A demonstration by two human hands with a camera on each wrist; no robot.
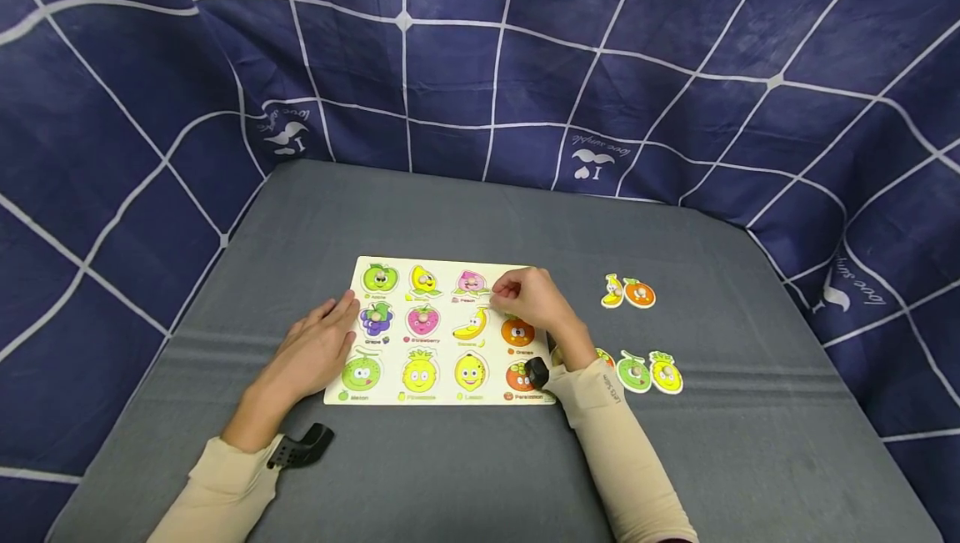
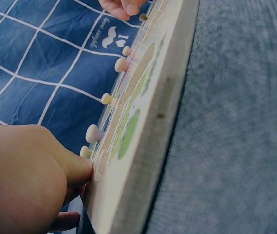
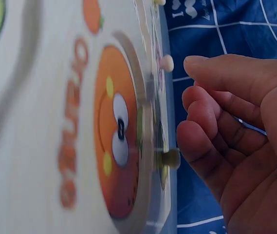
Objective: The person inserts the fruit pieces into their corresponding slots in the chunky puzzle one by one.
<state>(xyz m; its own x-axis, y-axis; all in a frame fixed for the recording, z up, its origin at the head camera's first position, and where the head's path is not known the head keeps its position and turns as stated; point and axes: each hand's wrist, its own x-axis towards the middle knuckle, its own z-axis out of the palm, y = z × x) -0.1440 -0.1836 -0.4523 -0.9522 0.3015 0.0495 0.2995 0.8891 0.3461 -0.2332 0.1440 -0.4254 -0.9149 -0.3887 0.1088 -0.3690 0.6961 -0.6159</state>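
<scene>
A cream fruit puzzle board (image 1: 442, 343) lies flat on the grey surface. Knobbed pieces such as the apple (image 1: 380, 278), grape (image 1: 376, 319), strawberry (image 1: 422, 322) and peach (image 1: 471, 282) sit in its upper rows. My left hand (image 1: 311, 347) rests at the board's left edge, fingers extended; its thumb (image 2: 77, 168) touches that edge in the left wrist view. Over the upper right corner, my right hand (image 1: 534, 299) has loosely bent fingers with nothing between them. In the right wrist view, those fingers are just off a dark green knob (image 3: 171, 158) and a pale knob (image 3: 166, 63).
Right of the board lie a loose banana piece (image 1: 612, 291) and orange piece (image 1: 640, 294). Nearer stand a green melon piece (image 1: 633, 374), a pineapple piece (image 1: 666, 373) and a red-orange piece partly behind the right sleeve. A blue checked cloth (image 1: 465, 67) hangs around the surface.
</scene>
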